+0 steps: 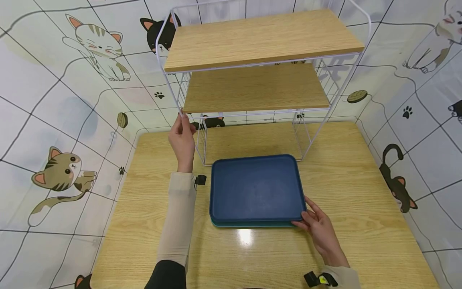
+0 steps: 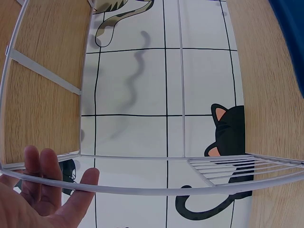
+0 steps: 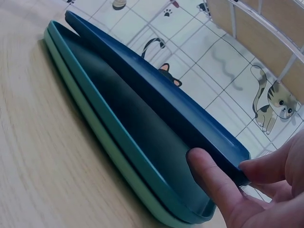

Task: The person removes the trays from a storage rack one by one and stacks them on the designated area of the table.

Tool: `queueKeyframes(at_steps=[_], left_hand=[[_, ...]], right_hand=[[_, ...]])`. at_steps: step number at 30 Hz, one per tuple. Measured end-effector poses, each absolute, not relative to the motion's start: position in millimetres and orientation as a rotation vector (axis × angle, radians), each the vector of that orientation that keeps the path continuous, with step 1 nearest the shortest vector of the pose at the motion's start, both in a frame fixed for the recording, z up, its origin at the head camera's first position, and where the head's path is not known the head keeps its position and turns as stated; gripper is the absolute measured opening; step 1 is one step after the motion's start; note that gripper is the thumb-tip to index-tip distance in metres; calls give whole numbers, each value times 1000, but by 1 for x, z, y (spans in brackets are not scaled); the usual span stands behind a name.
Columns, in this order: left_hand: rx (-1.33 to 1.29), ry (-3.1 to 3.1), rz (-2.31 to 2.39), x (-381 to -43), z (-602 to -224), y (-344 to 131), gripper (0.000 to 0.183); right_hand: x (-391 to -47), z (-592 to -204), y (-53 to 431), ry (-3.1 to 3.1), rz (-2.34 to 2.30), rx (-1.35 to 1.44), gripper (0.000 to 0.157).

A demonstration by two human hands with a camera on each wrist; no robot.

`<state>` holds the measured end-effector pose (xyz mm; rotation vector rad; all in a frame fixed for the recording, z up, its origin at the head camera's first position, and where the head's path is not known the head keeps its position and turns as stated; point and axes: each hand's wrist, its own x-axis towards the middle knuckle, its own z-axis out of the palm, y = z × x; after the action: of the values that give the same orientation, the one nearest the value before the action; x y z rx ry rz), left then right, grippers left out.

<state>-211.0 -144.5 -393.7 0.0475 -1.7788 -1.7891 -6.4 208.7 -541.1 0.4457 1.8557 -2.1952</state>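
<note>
A dark blue tray (image 1: 257, 188) has its near right corner pinched between the thumb and fingers of my right hand (image 1: 323, 233). In the right wrist view, that tray (image 3: 161, 97) is tilted up off a teal tray (image 3: 102, 116), with a pale green tray (image 3: 102, 142) stacked underneath. My left hand (image 1: 183, 140) grips the white wire frame (image 1: 169, 90) of a three-tier shelf rack at its left side, by the middle wooden board (image 1: 256, 89). The left wrist view shows the fingers (image 2: 50, 168) behind the wire.
The rack's top board (image 1: 263, 38) is above, and its bottom board (image 1: 252, 140) sits low, just behind the trays. Everything stands on a wooden table (image 1: 346, 176). Tiled walls with cat drawings (image 1: 65, 172) enclose the back and sides.
</note>
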Motion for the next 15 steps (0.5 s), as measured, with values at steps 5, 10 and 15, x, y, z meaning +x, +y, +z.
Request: queueKeyframes(at_steps=[5, 10, 15], left_hand=[[65, -1788, -1787, -212, -395, -144, 32], [63, -1779, -1792, -212, -394, -144, 31], [47, -1769, -1797, -211, -392, -145, 30]], right_hand=[[-5, -544, 208, 1862, -2176, 482, 59], [-3, -546, 207, 1856, -2158, 506, 60], [-2, -550, 208, 1858, -2145, 510, 61]])
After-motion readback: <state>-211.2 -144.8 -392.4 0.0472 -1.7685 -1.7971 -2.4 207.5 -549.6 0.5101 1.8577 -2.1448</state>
